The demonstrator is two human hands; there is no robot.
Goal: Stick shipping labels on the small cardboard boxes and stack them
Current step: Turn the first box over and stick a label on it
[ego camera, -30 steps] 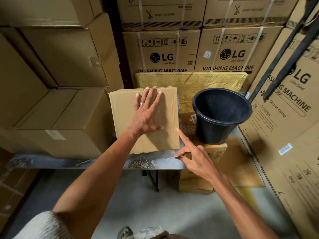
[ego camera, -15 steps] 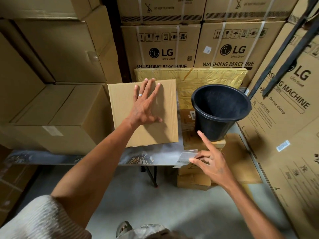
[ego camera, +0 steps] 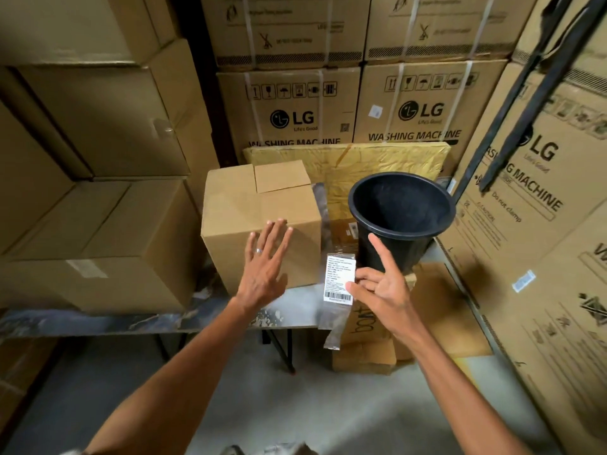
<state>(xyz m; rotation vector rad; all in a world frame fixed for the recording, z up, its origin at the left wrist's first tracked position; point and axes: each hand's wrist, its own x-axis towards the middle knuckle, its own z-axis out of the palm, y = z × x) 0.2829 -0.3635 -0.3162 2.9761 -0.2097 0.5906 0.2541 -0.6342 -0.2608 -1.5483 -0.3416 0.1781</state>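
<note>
Tilting box [ego camera: 259,205] now upright; label [ego camera: 340,280] raised beside it.

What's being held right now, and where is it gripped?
The right hand pinches the shipping label at its right edge. The left hand lies flat on the cardboard box.

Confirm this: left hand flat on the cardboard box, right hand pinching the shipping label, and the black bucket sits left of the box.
One error: the black bucket sits right of the cardboard box, not left, as the head view shows. The left hand lies flat on the box; the right hand pinches the shipping label.
</note>
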